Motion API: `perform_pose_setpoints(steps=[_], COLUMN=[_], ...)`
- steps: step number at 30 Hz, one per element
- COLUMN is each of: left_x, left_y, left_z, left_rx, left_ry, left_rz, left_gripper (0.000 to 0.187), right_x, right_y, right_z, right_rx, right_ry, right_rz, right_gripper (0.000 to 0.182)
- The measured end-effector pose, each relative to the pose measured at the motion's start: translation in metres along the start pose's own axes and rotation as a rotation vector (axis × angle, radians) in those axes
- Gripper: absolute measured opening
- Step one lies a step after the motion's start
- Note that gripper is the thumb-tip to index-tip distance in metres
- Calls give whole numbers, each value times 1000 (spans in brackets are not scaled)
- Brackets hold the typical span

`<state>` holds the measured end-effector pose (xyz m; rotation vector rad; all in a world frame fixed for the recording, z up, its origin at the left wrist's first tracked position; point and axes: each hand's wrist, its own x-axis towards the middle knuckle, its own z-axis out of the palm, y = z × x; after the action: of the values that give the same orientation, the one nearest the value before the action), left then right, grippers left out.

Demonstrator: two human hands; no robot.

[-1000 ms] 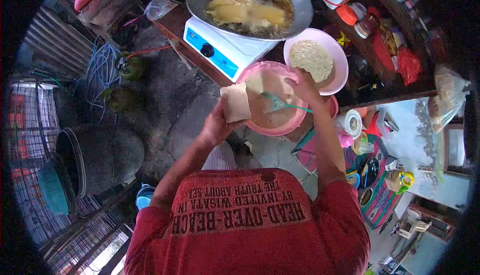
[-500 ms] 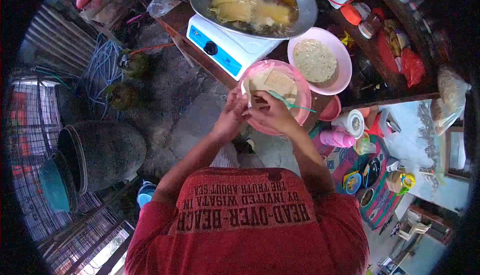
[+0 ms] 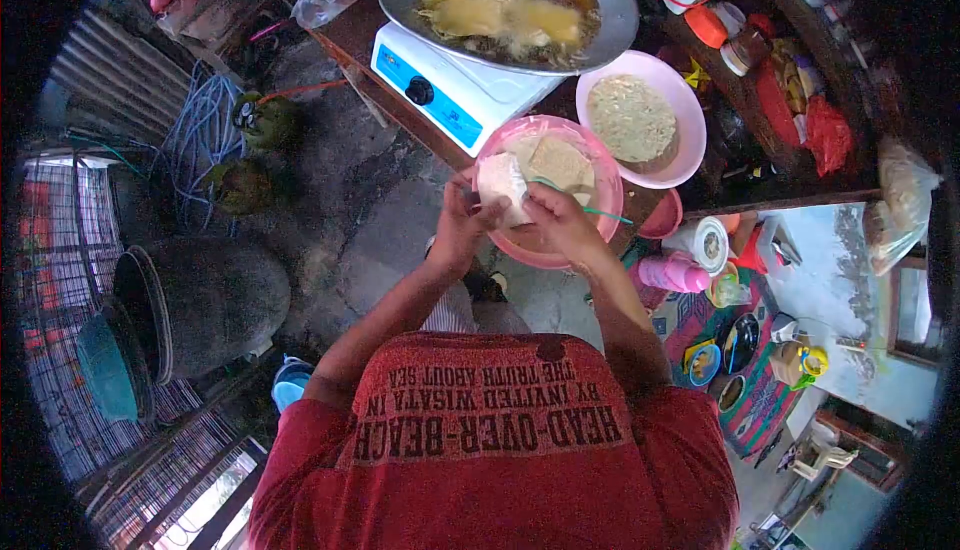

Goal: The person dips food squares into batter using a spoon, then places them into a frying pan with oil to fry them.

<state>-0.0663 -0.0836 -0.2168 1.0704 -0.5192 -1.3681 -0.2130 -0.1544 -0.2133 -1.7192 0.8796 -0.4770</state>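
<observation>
A pale, flat, roughly square piece (image 3: 503,188) is held between both hands, over the left side of a pink basin (image 3: 607,172). My left hand (image 3: 465,220) has its fingers closed on the piece's left and lower edge. My right hand (image 3: 562,222) pinches its lower right edge. Inside the basin lie pale batter and a brownish square piece (image 3: 561,166), with a green utensil handle (image 3: 606,215) sticking out to the right. Beyond the basin, a wide metal pan (image 3: 617,12) holds bubbling oil and several yellowish pieces, on a white and blue stove (image 3: 455,85).
A pink bowl (image 3: 692,128) of pale shredded mixture stands right of the basin. A small red bowl (image 3: 662,216) and a pink bottle (image 3: 673,273) are nearer on the right. Dishes lie on a patterned mat (image 3: 765,420). A big dark barrel (image 3: 220,295) stands at left.
The pale piece has turned from edge-on to face-up between the hands. My right hand has moved slightly right and its fingers have closed on the lower right edge.
</observation>
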Motion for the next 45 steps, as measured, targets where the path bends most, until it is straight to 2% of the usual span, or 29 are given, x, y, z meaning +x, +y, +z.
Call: perform_pose_setpoints(steps=[4, 6, 10, 12, 13, 15, 17, 19, 21, 22, 24, 25, 27, 28, 30, 32, 34, 35, 37, 41, 43, 44, 45], left_x=[1, 2, 1, -1, 0, 0, -4, -5, -8, -11, -17, -19, -19, -18, -18, -19, -21, -21, -23, -26, -28, -30, -32], left_y=[1, 4, 11, 14, 13, 9, 12, 8, 7, 11, 14, 13, 11, 8, 6, 11, 11, 8, 8, 6, 8, 8, 10], left_z=[1, -2, 1, -2, -6, -16, -20, -27, -38, -38, -40, -45, -49, -52, -53, -49, -50, -58, -66, -68, -66, -65, -64], left_rx=[-14, -2, -157, -117, -117, -92, -70, -101, -134, -168, -239, -258, -255, -257, -245, -239, -235, -248, -262, -227, -209, -206, -203], left_ry=[95, -29, -14, 48, 47, 100, 117, 127, 178, 232, 294, 280, 279, 274, 262, 249, 236, 240, 246, 278, 275, 256, 236], left_rz=[1, -18, -83, -47, -47, -41, -54, -44, -87, -130, -145, -150, -163, -161, -177, -163, -161, -150, -140, -140, -140, -139, -140], left_gripper=[45, 38, 32, 32, 32, 30, 30, 30, 29, 29, 26, 25, 23, 23, 24, 25, 26, 26, 27, 27, 26, 26, 26], right_x=[1, 2, -6, -12, -15, -21, -21, -22, -26, -30, -39, -37, -31, -26, -13, -18, -22, -24, -30, -18, -12, -9, -5], right_y=[1, 7, 6, 14, 22, 49, 74, 71, 57, 46, 22, 12, -3, 9, 29, 25, 13, 14, 18, 39, 35, 36, 40], right_z=[1, 5, -13, -35, -43, -48, -48, -52, -62, -68, -79, -81, -80, -81, -77, -73, -73, -79, -96, -97, -90, -87, -83], right_rx=[28, 223, 102, -852, -853, -1341, -1364, -1384, -1270, -1269, -1306, -1309, -1395, -1399, -1516, -1441, -1353, -1355, -1323, -1325, -1154, -1152, -1013], right_ry=[-21, 26, 55, 234, 236, 106, 104, 102, -171, -170, 65, 65, 213, 217, 311, 248, 151, 148, 282, 301, 315, 314, 268], right_rz=[35, 11, 42, -64, -64, -101, -152, -209, 91, 95, 41, 43, 151, 152, -84, -40, 249, 247, 345, 341, 173, 168, 234], right_gripper=[17, 17, 20, 24, 24, 15, 12, 10, 28, 28, 15, 15, 20, 20, 25, 25, 24, 24, 24, 23, 24, 24, 26])
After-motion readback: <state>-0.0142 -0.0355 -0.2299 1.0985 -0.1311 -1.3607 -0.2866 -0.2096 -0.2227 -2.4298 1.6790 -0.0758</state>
